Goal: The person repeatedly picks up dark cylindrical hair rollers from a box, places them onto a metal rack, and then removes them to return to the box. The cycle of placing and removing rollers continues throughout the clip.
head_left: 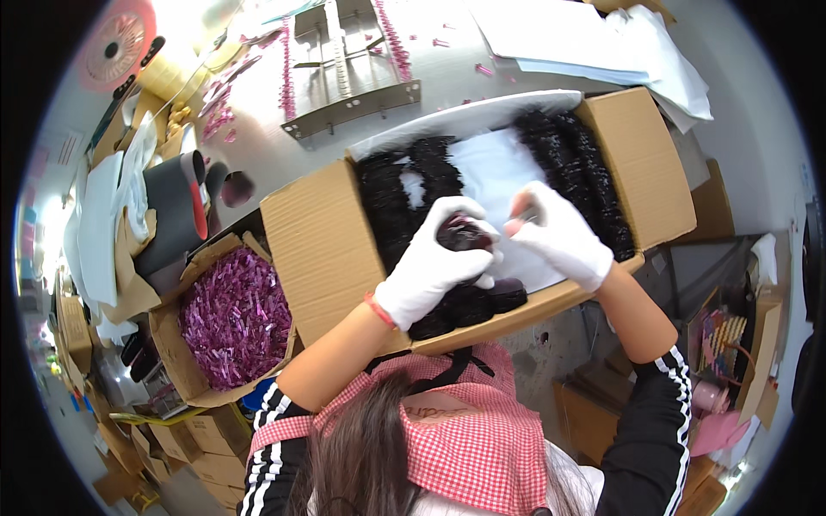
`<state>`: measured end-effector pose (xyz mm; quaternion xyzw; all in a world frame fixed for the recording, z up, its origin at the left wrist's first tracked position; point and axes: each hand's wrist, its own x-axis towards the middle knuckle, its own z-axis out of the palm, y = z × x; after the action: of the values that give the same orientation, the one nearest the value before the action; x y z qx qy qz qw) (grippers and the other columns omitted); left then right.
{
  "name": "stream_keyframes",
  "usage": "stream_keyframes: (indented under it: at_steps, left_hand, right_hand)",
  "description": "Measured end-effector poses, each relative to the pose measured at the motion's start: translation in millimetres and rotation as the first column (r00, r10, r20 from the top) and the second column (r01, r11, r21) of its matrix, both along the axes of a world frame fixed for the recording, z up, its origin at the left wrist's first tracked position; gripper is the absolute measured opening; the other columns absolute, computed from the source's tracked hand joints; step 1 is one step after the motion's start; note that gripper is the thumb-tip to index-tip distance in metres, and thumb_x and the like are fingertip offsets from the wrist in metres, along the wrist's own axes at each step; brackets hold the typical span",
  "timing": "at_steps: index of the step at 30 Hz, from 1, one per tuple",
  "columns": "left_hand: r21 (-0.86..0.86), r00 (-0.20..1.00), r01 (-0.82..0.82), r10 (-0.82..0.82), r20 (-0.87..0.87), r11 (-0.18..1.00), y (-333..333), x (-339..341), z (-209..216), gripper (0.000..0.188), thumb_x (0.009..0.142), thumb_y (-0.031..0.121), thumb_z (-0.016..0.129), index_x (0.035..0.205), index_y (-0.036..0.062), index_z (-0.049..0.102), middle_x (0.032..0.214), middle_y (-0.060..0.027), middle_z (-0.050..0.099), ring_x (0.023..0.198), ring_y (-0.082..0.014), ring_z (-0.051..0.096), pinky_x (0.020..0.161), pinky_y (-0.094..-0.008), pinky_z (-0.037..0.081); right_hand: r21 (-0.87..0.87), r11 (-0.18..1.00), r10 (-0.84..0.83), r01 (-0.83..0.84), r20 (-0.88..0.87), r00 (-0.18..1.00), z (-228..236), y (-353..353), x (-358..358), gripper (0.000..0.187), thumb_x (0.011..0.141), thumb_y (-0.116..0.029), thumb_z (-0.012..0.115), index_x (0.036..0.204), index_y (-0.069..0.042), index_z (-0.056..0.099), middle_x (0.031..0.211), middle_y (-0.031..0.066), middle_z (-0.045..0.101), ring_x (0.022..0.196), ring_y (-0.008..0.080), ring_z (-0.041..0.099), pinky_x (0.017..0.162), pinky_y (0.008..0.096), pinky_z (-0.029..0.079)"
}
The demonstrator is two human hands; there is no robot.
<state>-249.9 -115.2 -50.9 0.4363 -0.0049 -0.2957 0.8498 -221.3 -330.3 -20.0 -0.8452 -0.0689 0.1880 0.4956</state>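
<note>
My left hand (439,262), in a white glove, is wrapped round a dark, glossy, reddish-black rounded piece (463,233). Its exact kind does not show. Just to the right, my right hand (561,236), also gloved but with bare fingertips showing, is closed in a pinch. What sits between those fingertips is blurred and too small to name. Both hands are over an open cardboard box (323,249). Inside it, shiny black bundles (572,163) line the sides, with white sheeting (495,168) between them. More black rolls (465,308) lie along the near wall, partly under my left hand.
To the left stands a carton of shiny purple strips (237,318). A metal frame (353,107) edged with pink pieces rests on the metal table (447,64) behind the box. A pink fan (114,50) is at the far left, white sheets (594,39) at the far right.
</note>
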Motion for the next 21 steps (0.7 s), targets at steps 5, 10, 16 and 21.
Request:
stream_keyframes:
  at_steps: [5,10,16,21]
  left_hand:
    - [0.716,0.525,-0.160,-0.555,0.645,0.679,-60.2,18.0,-24.3,0.039,0.073,0.008,0.070,0.110,0.0051,0.057,0.100,-0.0202,0.062,0.090,-0.0359,0.063,0.081,-0.0392,0.053]
    - [0.903,0.508,-0.043,-0.769,0.389,0.428,-80.5,7.8,-35.4,0.038,0.081,0.032,0.068,0.106,0.0037,0.061,0.092,-0.0194,0.062,0.091,-0.0371,0.062,0.083,-0.0449,0.051]
    - [0.825,0.459,-0.485,-0.719,0.522,0.290,-89.8,-10.0,-41.0,0.031,0.090,0.032,0.059,0.079,0.0032,0.067,0.085,-0.0138,0.060,0.084,-0.0311,0.058,0.071,-0.0439,0.048]
    - [0.841,0.577,-0.437,-0.618,0.534,0.319,-94.1,-14.1,-45.7,0.021,0.088,0.023,0.057,0.088,0.0026,0.061,0.092,-0.0174,0.057,0.085,-0.0337,0.057,0.070,-0.0456,0.048]
  right_hand:
    - [0.135,0.962,-0.220,0.238,-0.133,0.966,-16.2,-63.4,-20.9,0.027,0.094,-0.027,0.065,0.106,-0.003,0.059,0.098,0.0019,0.060,0.089,0.0088,0.054,0.084,0.0250,0.046]
    - [0.102,0.975,-0.185,0.196,-0.106,0.977,-29.8,-79.5,-27.2,0.024,0.094,-0.022,0.065,0.110,-0.005,0.059,0.103,0.0006,0.061,0.091,0.0080,0.055,0.083,0.0241,0.045]
    - [0.011,1.000,-0.017,0.014,0.430,0.903,-24.1,-25.6,26.6,0.020,0.085,-0.008,0.067,0.104,-0.004,0.063,0.099,0.0080,0.065,0.093,0.0198,0.064,0.084,0.0327,0.050]
    - [-0.235,0.952,0.304,-0.195,0.799,0.519,-5.5,95.6,114.8,0.025,0.078,-0.003,0.066,0.103,-0.004,0.063,0.107,0.0123,0.064,0.100,0.0329,0.062,0.089,0.0409,0.050]
